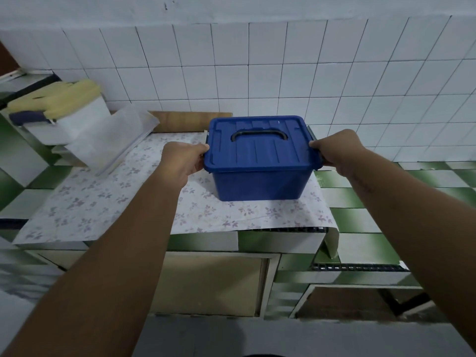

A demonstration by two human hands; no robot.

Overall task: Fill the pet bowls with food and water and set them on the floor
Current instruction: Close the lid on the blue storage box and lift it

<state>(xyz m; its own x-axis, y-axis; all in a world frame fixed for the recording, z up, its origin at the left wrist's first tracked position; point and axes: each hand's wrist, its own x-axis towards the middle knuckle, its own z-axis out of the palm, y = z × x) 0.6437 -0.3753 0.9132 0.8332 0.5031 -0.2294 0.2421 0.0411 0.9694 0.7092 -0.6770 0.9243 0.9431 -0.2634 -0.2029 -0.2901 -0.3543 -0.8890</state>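
A blue box [260, 181] stands on the counter [360, 222], on a floral sheet [116, 202] that covers the top and hangs a little over the front edge. The box sits toward the sheet's right rear part, near the tiled wall [257, 68]. Whether its base rests fully on the sheet or is just raised cannot be told. Its blue lid [257, 155] is on, with a black handle [258, 134] lying flat across the top.

Both arms reach forward, one hand at each end of the box. The left hand [184, 159] grips the left end at rim height, fingers curled under the lid's edge and thumb tip on the corner. The right hand [337, 150] grips the right end the same way, fingers wrapped round the dark latch [318, 157] there and thumb tip on the lid's edge. The latch on the left side is mostly hidden by the hand.

Behind the box a wooden board [190, 121] leans against the wall. To the left a clear tub [110, 140] lies tilted on the sheet, resting against a white container [77, 122] with yellow gloves [59, 97] laid on top. The counter beside the sheet is tiled green and white. Below the counter's front edge is a beige cupboard door [211, 284]
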